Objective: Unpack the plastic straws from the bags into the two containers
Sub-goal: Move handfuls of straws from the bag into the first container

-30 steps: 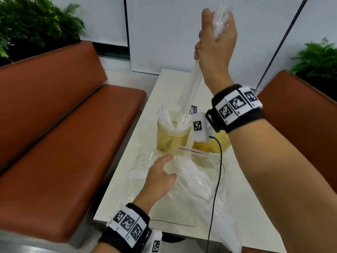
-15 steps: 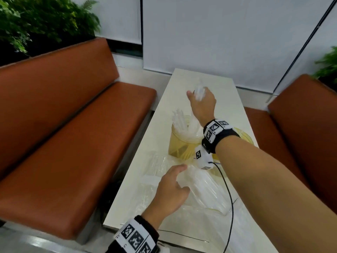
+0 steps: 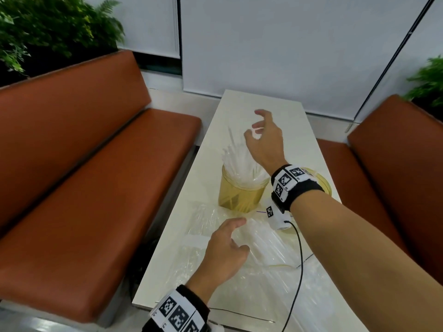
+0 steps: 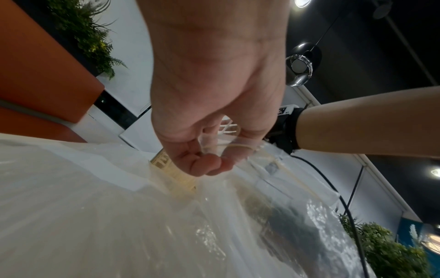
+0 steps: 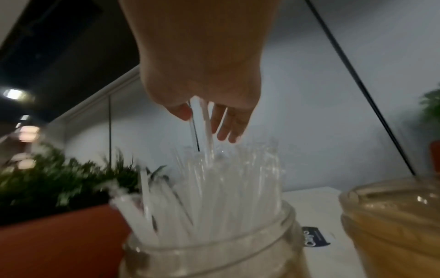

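Observation:
A clear jar [image 3: 239,197] on the white table [image 3: 263,101] is packed with clear straws [image 3: 239,164]. My right hand [image 3: 256,125] hovers just above them with fingers spread; in the right wrist view a few straws [image 5: 204,127] stand loosely between its thumb and straight fingers [image 5: 228,127]. A second, yellowish jar [image 3: 323,185] sits to the right, mostly hidden by my right wrist. Nearer me lies a clear plastic bag [image 3: 268,245] of straws. My left hand [image 3: 239,236] rests on it, and its curled fingers [image 4: 209,161] pinch the bag's film [image 4: 119,206].
A flatter clear bag [image 3: 199,226] lies left of my left hand. Orange benches flank the table on the left [image 3: 96,188] and the right [image 3: 395,164]. A black cable [image 3: 299,259] runs from my right wrist over the bag. A small dark card [image 5: 314,238] lies between the jars.
My right hand came down from high above with a bundle of straws, set it into the left jar, and has spread its fingers. The left hand stayed on the bag.

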`<state>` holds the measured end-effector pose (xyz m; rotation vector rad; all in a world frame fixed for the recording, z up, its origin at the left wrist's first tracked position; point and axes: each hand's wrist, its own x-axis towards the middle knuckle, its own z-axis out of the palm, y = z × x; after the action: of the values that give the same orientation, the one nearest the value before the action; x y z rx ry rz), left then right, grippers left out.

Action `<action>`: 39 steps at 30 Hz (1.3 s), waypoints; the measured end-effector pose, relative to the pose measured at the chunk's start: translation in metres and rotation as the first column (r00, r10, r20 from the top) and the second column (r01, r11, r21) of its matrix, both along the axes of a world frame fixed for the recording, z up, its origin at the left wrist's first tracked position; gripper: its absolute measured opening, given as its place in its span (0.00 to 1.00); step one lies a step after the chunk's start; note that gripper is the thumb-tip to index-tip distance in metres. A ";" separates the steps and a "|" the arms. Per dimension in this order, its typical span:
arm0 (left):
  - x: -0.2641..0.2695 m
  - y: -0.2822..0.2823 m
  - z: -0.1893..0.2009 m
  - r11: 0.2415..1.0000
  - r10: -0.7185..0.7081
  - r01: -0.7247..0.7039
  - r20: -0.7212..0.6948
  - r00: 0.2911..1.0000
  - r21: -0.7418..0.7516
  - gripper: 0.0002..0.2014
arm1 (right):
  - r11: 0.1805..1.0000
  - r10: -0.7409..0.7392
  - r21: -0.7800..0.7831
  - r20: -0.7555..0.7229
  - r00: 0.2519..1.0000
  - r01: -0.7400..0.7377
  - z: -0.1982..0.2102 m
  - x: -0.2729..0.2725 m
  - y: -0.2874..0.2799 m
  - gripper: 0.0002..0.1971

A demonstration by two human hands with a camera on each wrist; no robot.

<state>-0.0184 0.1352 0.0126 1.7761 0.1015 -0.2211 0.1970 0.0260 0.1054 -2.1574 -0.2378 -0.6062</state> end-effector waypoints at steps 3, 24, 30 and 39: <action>0.001 -0.001 0.003 1.000 -0.006 0.006 0.000 1.000 0.010 0.33 | 0.912 0.084 -0.394 -0.100 0.991 -0.117 -0.014 0.002 0.006 0.20; 0.019 -0.015 0.027 1.000 -0.012 0.011 0.078 0.997 0.019 0.33 | 0.797 -0.023 -0.596 -0.195 0.981 -0.100 0.089 -0.063 -0.030 0.15; 0.024 -0.035 0.042 0.998 -0.035 0.026 0.181 0.983 0.052 0.33 | 0.666 -0.281 -0.726 -0.456 0.845 -0.170 0.073 -0.127 -0.068 0.15; 0.021 -0.065 0.052 0.996 -0.062 0.041 0.275 0.959 0.084 0.33 | 0.790 -0.249 -0.553 -0.684 0.685 -0.264 -0.016 -0.154 -0.108 0.34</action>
<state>0.0023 0.0706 0.0644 1.8712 -0.1401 -0.0032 0.0432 -0.0824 0.0892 -2.8435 0.0177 0.4858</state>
